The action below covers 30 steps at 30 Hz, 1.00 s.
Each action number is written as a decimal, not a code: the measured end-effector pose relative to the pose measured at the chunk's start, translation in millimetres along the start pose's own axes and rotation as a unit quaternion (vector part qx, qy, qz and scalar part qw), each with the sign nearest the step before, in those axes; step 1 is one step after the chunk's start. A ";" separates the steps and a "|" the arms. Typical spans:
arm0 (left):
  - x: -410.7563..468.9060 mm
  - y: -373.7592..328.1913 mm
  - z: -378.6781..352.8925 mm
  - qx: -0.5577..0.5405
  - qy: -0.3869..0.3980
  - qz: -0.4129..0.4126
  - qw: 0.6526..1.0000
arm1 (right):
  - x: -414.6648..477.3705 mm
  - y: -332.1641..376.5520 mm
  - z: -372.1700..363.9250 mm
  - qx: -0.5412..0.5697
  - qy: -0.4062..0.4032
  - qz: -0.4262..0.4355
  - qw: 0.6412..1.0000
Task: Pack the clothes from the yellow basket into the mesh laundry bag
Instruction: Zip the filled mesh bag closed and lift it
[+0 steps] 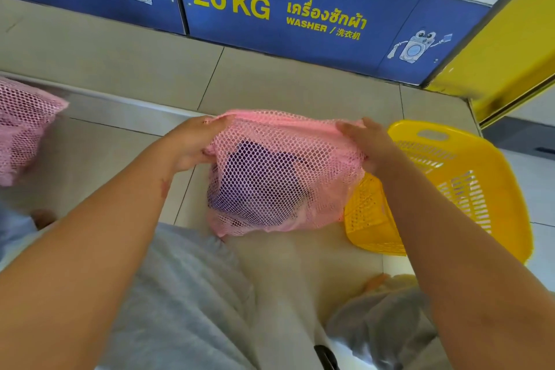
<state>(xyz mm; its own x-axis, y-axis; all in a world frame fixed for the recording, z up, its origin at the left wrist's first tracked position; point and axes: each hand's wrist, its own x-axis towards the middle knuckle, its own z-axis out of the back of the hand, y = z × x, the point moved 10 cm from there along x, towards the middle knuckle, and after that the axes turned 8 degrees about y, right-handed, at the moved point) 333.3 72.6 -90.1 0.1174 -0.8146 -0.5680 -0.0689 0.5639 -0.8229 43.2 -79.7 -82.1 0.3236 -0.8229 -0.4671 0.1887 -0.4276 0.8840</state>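
Observation:
A pink mesh laundry bag (pixel 285 177) hangs in the middle of the view, held up off the floor. Dark purple clothes and some pale fabric show through its mesh. My left hand (pixel 195 144) grips the bag's top left edge. My right hand (pixel 368 144) grips its top right edge. A yellow basket (pixel 480 189) stands on the floor just right of the bag, tilted toward me; the part of its inside that I see holds no clothes.
Blue washer panels marked "20 KG WASHER" (pixel 270 9) run along the back. A yellow panel (pixel 510 54) stands at the right. A shiny surface (pixel 27 129) at the left mirrors the pink bag. Grey-clad knees (pixel 186 294) fill the bottom over beige floor tiles.

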 end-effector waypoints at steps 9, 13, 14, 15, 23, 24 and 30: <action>11.2 -3.9 -24.4 -0.104 -0.006 0.023 0.994 | -1.7 -1.8 44.8 -0.075 -0.209 0.028 0.975; 13.3 -27.6 -6.7 -0.177 -0.133 -0.022 0.975 | -6.9 43.0 38.7 -0.120 -0.210 0.080 0.967; 13.1 -37.8 -5.0 -0.194 -0.149 -0.034 0.969 | -6.4 55.8 37.0 -0.119 -0.210 0.096 0.966; 11.5 -49.9 -5.1 -0.207 -0.160 -0.043 0.964 | -7.9 68.1 35.3 -0.108 -0.210 0.111 0.965; 8.4 -167.7 2.2 -0.233 -0.233 -0.135 0.934 | -19.6 161.7 45.2 -0.005 -0.244 0.195 0.950; 3.6 -187.8 4.0 -0.210 -0.249 -0.148 0.934 | -20.1 178.6 48.1 0.006 -0.249 0.210 0.945; 13.3 -303.4 -0.4 -0.215 -0.236 -0.231 0.919 | -23.3 286.8 65.7 0.053 -0.274 0.318 0.906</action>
<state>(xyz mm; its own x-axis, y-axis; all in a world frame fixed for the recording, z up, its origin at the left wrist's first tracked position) 355.3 -109.4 152.0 0.6421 -0.7470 -0.1724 -0.2766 -0.0159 -0.9609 28.9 -207.8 183.5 -0.1796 -0.9652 0.1899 0.0260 0.1883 0.9818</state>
